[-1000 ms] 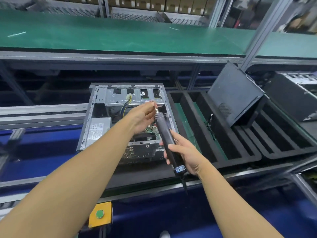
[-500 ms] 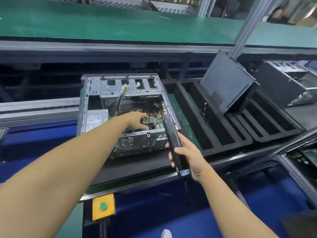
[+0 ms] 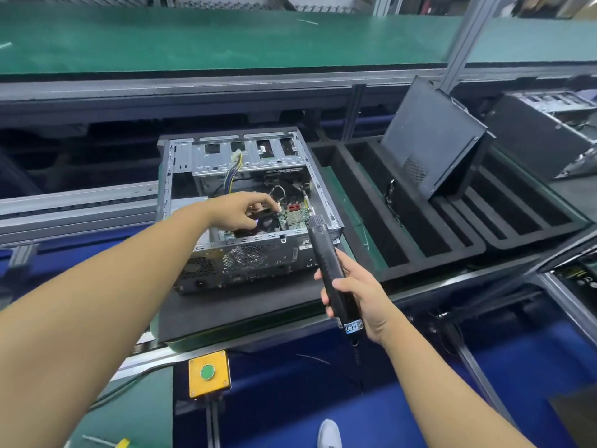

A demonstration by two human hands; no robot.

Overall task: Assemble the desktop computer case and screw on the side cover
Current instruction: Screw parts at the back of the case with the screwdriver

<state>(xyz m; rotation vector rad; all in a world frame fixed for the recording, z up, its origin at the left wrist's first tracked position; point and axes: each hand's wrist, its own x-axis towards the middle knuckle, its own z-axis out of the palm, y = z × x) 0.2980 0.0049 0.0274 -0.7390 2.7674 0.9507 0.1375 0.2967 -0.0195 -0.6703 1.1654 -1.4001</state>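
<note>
An open desktop computer case (image 3: 181, 176) lies on a black mat, its inside facing up with the motherboard and wires showing. My left hand (image 3: 240, 210) reaches inside it, fingers curled down over the board; what the fingertips pinch is too small to tell. My right hand (image 3: 353, 294) grips a black electric screwdriver (image 3: 326, 263), its tip pointing up at the case's near right corner. A black side cover (image 3: 429, 140) leans upright in a foam tray to the right.
Black foam trays (image 3: 420, 237) with long slots lie right of the case. Another computer case (image 3: 546, 137) sits at the far right. A yellow box with a green button (image 3: 208, 371) is mounted at the bench's front. A green conveyor (image 3: 193, 33) runs behind.
My left hand let go of the screwdriver's tip and went down into the case, over the motherboard. The screwdriver tip dropped toward the case's right edge.
</note>
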